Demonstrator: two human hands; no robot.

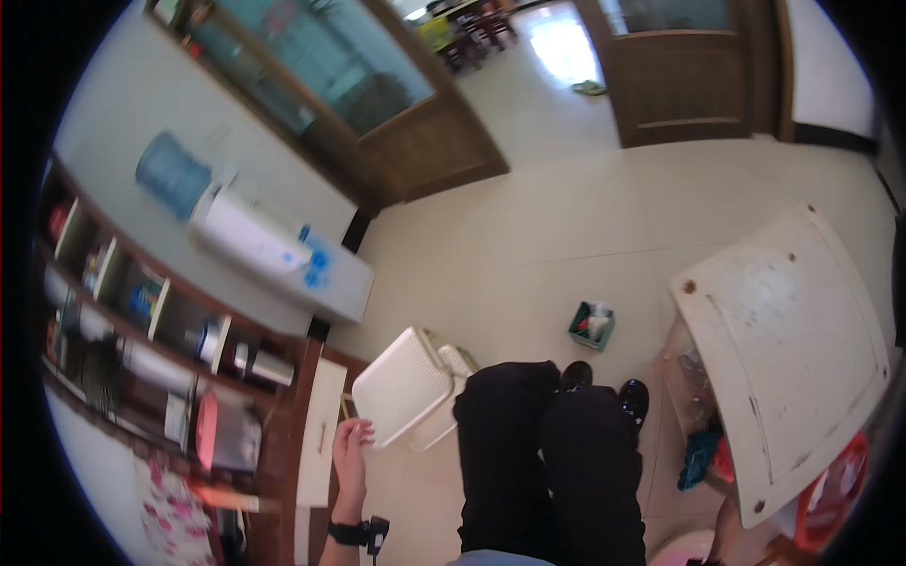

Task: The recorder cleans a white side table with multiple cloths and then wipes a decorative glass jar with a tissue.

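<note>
My left hand (350, 437) is raised at the lower left, its fingers loosely bent with nothing seen in them. Its fingertips overlap the edge of a white folding chair (403, 385); whether they touch it I cannot tell. A black band with a small device sits on that wrist. At the lower right my right forearm (727, 520) reaches up beside a white table (793, 339), whose top covers most of the hand. By that table edge are a teal cloth or bag (698, 461) and something red (723, 458). My legs in black trousers (552, 453) are between the hands.
A small green bin (592, 327) with rubbish stands on the tiled floor ahead of my shoes. To the left are a water dispenser (262, 240) and a shelf unit (191, 318). Brown doors (679, 85) frame an opening at the top. A red plastic stool or basket (842, 488) sits behind the table.
</note>
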